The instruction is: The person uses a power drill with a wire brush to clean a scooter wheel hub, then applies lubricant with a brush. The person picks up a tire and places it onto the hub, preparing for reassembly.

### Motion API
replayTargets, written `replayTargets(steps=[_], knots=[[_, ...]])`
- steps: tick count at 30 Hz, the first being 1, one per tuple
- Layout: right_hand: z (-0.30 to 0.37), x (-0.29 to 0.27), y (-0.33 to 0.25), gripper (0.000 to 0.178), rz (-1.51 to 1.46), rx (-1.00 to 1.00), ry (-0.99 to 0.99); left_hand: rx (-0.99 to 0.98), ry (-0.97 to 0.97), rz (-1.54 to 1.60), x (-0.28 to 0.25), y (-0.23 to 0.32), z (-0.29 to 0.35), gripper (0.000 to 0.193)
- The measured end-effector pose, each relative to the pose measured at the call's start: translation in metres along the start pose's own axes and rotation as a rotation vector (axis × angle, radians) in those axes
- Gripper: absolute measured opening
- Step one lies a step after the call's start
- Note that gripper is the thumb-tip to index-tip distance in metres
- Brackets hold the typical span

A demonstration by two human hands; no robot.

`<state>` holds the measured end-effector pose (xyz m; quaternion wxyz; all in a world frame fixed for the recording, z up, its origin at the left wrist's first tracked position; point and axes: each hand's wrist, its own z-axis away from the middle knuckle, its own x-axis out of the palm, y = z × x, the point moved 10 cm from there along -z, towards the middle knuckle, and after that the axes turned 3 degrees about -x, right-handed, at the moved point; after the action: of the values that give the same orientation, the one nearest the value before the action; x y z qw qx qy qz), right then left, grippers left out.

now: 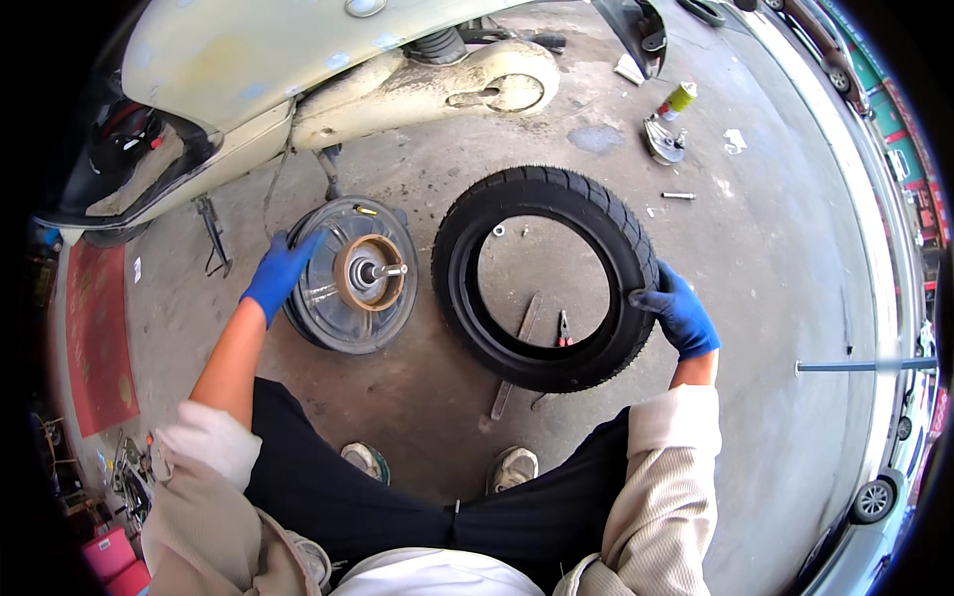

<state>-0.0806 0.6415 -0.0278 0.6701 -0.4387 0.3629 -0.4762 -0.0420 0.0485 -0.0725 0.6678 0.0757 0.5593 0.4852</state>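
My left hand, in a blue glove, grips the upper left edge of a grey scooter wheel rim. The rim has no tyre on it, and an axle stub sticks up from a brown-edged ring at its centre. To its right is a black tyre with nothing inside its ring, standing apart from the rim. My right hand, gloved in blue too, holds the tyre's right side, the thumb on the sidewall and the fingers around the tread. Whether the tyre touches the floor, I cannot tell.
Seen through and below the tyre are a flat metal bar and red-handled pliers. A cream scooter fills the upper left. Beyond the tyre lie a metal pin, a round brake part and a spray can.
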Motion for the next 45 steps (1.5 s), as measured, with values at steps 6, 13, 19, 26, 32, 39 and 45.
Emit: replayTargets(steps=[6,13,19,26,32,39,45], knots=[[0.004,-0.012,0.021,0.076,-0.098,0.032,-0.086,-0.098,-0.023,-0.097,0.004,0.004,0.02,0.108],[-0.013,0.0,0.025,0.07,-0.157,0.066,-0.021,-0.046,-0.019,-0.074,0.005,-0.003,0.015,0.111],[-0.008,0.034,-0.011,0.062,-0.01,-0.057,0.0,-0.096,-0.104,0.212,0.002,-0.055,0.022,0.097],[-0.014,0.147,-0.056,0.056,-0.398,-0.135,0.079,-0.144,-0.184,0.357,-0.007,-0.108,0.026,0.074],[-0.019,0.274,-0.034,0.047,-0.622,0.096,-0.301,-0.081,-0.384,-0.012,-0.015,-0.085,0.042,0.1],[0.001,0.473,-0.062,0.053,0.039,-0.29,-0.627,-0.205,-0.456,0.107,-0.094,-0.106,0.036,0.08],[0.01,0.516,-0.008,0.05,0.368,-0.295,-0.578,0.441,-0.041,-0.098,-0.063,0.033,0.081,0.079]])
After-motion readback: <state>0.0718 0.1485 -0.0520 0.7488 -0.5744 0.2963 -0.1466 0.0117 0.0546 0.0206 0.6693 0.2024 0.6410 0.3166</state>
